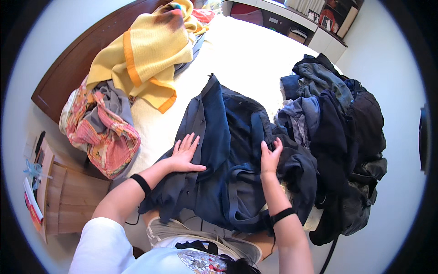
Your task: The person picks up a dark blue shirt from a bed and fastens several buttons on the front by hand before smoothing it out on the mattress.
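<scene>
Bright light falls on a white-covered bed (248, 52), a brown wooden headboard (64, 84) along its left. A wooden nightstand (75, 201) stands left of the bed's near end; beyond its far edge are a white cabinet (320, 41) and framed photos (327, 23). A pale wall (388, 64) rises to the bed's right.

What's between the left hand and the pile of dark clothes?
In the head view, the dark shirt spreads across that stretch, with the right hand also in between.

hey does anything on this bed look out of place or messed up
Nothing looks spilled or clearly damaged. The dark clothes on the right lie jumbled and seem to droop over the edge of the bed, and the yellow blanket is rumpled.
</scene>
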